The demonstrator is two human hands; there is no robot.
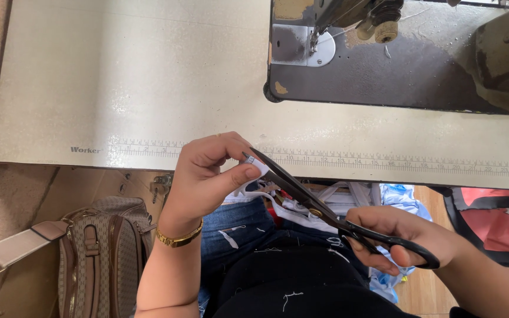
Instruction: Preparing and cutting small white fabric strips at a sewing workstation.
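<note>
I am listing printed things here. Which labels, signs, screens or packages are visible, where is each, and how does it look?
Ruler strip: printed along the table's front edge, long and thin, dark marks on cream.
Small dark logo: at the strip's left end.
White tag: small, pinched in the left hand, at the scissors' tips.
No screens or packages.

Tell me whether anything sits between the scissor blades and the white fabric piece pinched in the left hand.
Nothing visible does. The scissors, held in the right hand, already meet the white fabric piece at the left hand fingertips.

A small dark printed label (85, 149) is lying flat along the counter (136, 82) front edge, near its left corner.
</note>
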